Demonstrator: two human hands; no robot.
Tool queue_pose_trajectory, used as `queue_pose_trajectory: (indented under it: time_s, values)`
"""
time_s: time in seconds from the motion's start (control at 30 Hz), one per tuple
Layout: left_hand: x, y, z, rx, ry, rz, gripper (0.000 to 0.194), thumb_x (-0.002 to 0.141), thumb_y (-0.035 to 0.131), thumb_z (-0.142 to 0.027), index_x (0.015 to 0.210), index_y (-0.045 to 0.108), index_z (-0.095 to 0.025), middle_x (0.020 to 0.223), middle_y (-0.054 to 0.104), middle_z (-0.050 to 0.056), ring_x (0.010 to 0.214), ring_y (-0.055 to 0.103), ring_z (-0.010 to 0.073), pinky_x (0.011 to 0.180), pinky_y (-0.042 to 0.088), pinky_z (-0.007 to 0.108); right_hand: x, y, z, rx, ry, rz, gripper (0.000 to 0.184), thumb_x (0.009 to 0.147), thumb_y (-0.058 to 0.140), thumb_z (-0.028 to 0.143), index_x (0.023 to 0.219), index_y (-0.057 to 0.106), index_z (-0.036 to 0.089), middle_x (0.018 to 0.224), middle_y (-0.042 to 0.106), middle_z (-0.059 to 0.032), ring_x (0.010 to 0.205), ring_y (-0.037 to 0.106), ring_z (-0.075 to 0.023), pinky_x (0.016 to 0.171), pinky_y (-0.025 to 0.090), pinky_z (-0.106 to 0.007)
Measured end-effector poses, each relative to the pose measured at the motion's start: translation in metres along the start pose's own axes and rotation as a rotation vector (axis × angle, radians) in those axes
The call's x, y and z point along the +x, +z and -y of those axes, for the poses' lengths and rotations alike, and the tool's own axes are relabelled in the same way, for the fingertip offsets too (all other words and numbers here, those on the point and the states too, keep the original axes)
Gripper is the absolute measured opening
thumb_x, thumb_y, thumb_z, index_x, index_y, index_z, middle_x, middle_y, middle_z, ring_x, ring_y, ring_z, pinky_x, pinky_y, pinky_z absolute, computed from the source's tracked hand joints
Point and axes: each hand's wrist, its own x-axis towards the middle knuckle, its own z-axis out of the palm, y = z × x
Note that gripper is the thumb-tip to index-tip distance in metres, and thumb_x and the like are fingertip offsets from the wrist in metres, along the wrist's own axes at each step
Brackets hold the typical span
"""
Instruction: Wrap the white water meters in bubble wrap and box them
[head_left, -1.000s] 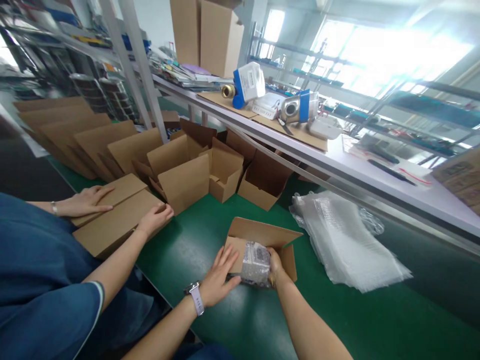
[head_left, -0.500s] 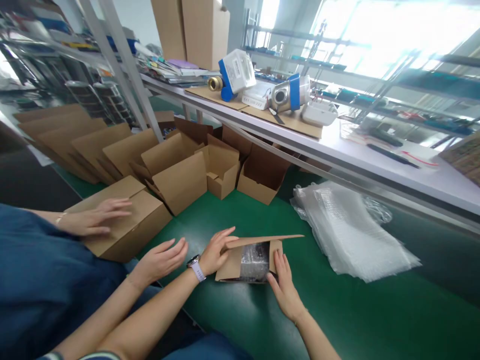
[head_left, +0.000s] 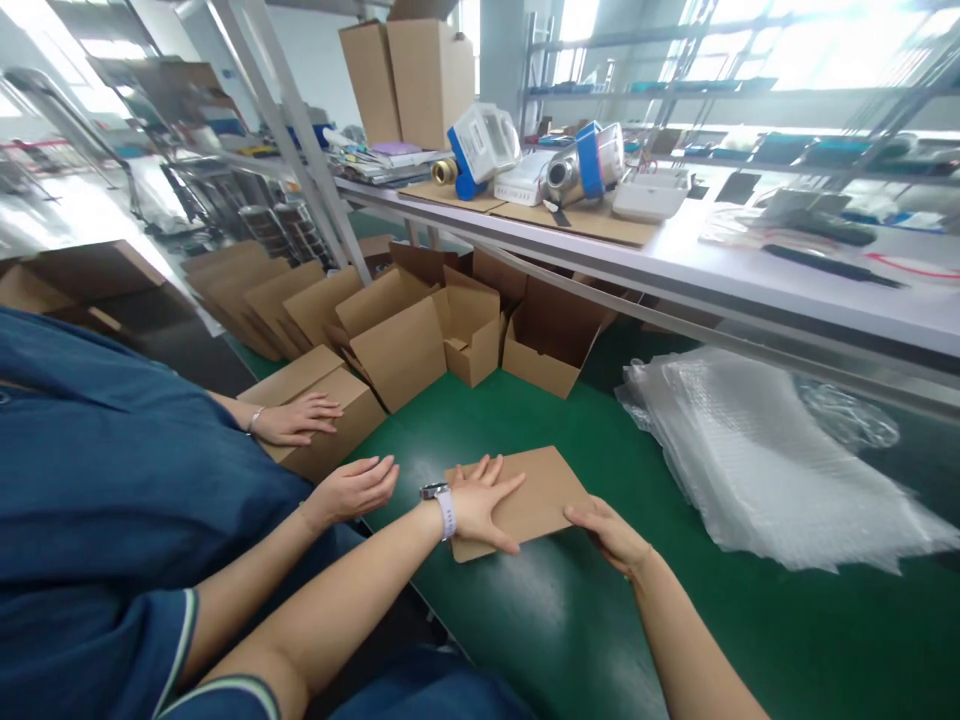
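A small cardboard box (head_left: 551,490) lies on the green table before me, its lid flap covering the top so its contents are hidden. Flat on the lid rests my left hand (head_left: 484,505), with a watch on the wrist and the fingers spread. My right hand (head_left: 611,532) grips the box's right front corner, thumb on top and the other fingers mostly out of sight beneath. Close on the left is a co-worker's loosely curled hand (head_left: 364,488); the co-worker's other hand (head_left: 300,418) lies on a larger closed carton (head_left: 341,425).
Several open cartons (head_left: 401,350) line the back left of the green table (head_left: 525,620). Clear bubble bags (head_left: 765,460) are piled at the right. Above runs a white shelf (head_left: 682,255) with two blue-banded metal meters (head_left: 589,165). A metal post (head_left: 330,200) stands at the left.
The lid flap has come down over the wrapped contents. My left hand has moved onto it and spread; my right has shifted to the corner. The view has swung left.
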Motion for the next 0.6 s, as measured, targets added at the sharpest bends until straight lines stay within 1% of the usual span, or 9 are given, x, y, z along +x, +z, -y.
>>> queue_pose_trajectory:
  time_s: [0.07,0.17,0.23,0.27,0.33,0.4,0.43,0.5,0.6]
  values:
    - [0.015,-0.001,-0.004,0.087,-0.032,0.001,0.124,0.048,0.076,-0.063,0.146,0.008,-0.031,0.153,0.009,0.016,0.134,0.013,0.049,0.098,0.022,0.071,0.007,-0.001,-0.004,-0.119,-0.028,-0.041,0.049,0.069,0.071,0.044,0.108,0.062,0.016,0.111,0.066,-0.0114,0.106,0.058,-0.0275,0.102,0.038,-0.045]
    - [0.02,0.01,-0.006,0.2,-0.03,-0.085,0.114,0.058,0.077,-0.041,0.146,0.005,-0.033,0.153,0.006,0.017,0.131,0.019,0.0509,0.096,0.022,0.071,0.012,-0.006,-0.018,-0.392,-0.167,-0.201,0.057,0.067,0.071,0.045,0.114,0.057,0.015,0.12,0.058,-0.0141,0.109,0.056,-0.028,0.095,0.046,-0.042]
    - [0.017,0.02,-0.005,0.225,0.002,-0.115,0.104,0.065,0.072,-0.042,0.145,0.007,-0.037,0.154,0.005,0.016,0.132,0.015,0.0521,0.094,0.018,0.075,0.01,-0.01,-0.028,-0.641,-0.278,-0.334,0.067,0.071,0.067,0.045,0.128,0.047,0.016,0.135,0.044,-0.0167,0.117,0.05,-0.0285,0.092,0.048,-0.042]
    - [0.015,0.025,-0.005,0.223,0.015,-0.128,0.098,0.068,0.069,-0.045,0.145,0.008,-0.039,0.154,0.004,0.015,0.133,0.011,0.0521,0.093,0.014,0.077,0.009,-0.011,-0.032,-0.789,-0.327,-0.364,0.069,0.076,0.063,0.044,0.135,0.039,0.018,0.143,0.035,-0.0161,0.124,0.045,-0.0287,0.095,0.046,-0.045]
    - [0.011,0.034,-0.003,0.209,0.039,-0.151,0.09,0.072,0.062,-0.056,0.144,0.01,-0.041,0.154,0.003,0.013,0.135,0.005,0.05,0.092,0.008,0.079,0.004,-0.012,-0.038,-1.104,-0.393,-0.351,0.065,0.085,0.052,0.039,0.143,0.026,0.027,0.152,0.021,-0.0112,0.135,0.03,-0.0285,0.105,0.032,-0.055]
    - [0.009,0.041,-0.002,0.216,0.051,-0.195,0.089,0.071,0.059,-0.064,0.144,0.013,-0.041,0.155,0.003,0.012,0.137,0.001,0.0464,0.093,0.001,0.079,0.0,-0.012,-0.039,-1.37,-0.435,-0.299,0.058,0.09,0.043,0.035,0.144,0.021,0.031,0.153,0.019,-0.0071,0.139,0.019,-0.0276,0.108,0.014,-0.063]
    - [0.009,0.044,-0.001,0.225,0.058,-0.211,0.092,0.069,0.06,-0.066,0.144,0.014,-0.039,0.155,0.003,0.013,0.138,0.0,0.0451,0.094,-0.002,0.078,0.0,-0.013,-0.038,-1.455,-0.449,-0.278,0.058,0.091,0.041,0.034,0.145,0.02,0.032,0.152,0.02,-0.0066,0.14,0.018,-0.0273,0.108,0.009,-0.065]
    - [0.01,0.047,-0.001,0.241,0.074,-0.221,0.101,0.064,0.063,-0.069,0.145,0.015,-0.035,0.154,0.003,0.014,0.138,-0.001,0.0439,0.095,-0.005,0.077,0.0,-0.015,-0.031,-1.544,-0.458,-0.229,0.058,0.091,0.04,0.036,0.145,0.02,0.03,0.152,0.021,-0.007,0.139,0.018,-0.0263,0.109,0.007,-0.063]
    - [0.013,0.046,0.001,0.248,0.091,-0.2,0.111,0.058,0.071,-0.064,0.146,0.011,-0.031,0.154,0.001,0.015,0.138,-0.002,0.0437,0.095,-0.005,0.077,0.004,-0.017,-0.011,-1.582,-0.401,-0.134,0.055,0.091,0.04,0.038,0.143,0.027,0.028,0.151,0.022,-0.0076,0.138,0.022,-0.0273,0.108,0.014,-0.062]
